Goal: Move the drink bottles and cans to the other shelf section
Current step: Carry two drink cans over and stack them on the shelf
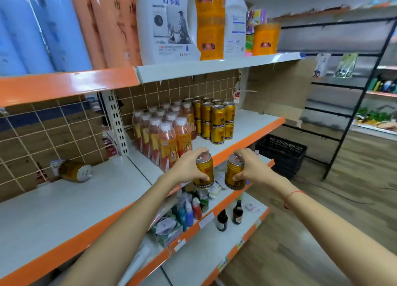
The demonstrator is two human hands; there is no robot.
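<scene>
My left hand (189, 165) grips a gold drink can (204, 172) from its left side, fingers over the top. My right hand (250, 167) grips a second gold can (234, 174) the same way from its right. Both cans are upright in the air just in front of the middle shelf's orange edge (247, 139). On the right shelf section stand several orange drink bottles (169, 139) with white caps and, behind them, several stacked gold cans (217, 120). One gold can (75, 170) lies on its side on the left shelf section (71, 208).
A perforated white upright (117, 122) divides the two sections. Detergent jugs and tall bottles fill the top shelf (214, 65). Small bottles and packets sit on the lower shelves (193, 210). A black crate (283, 150) stands on the wooden floor beside a black wire rack (343, 122).
</scene>
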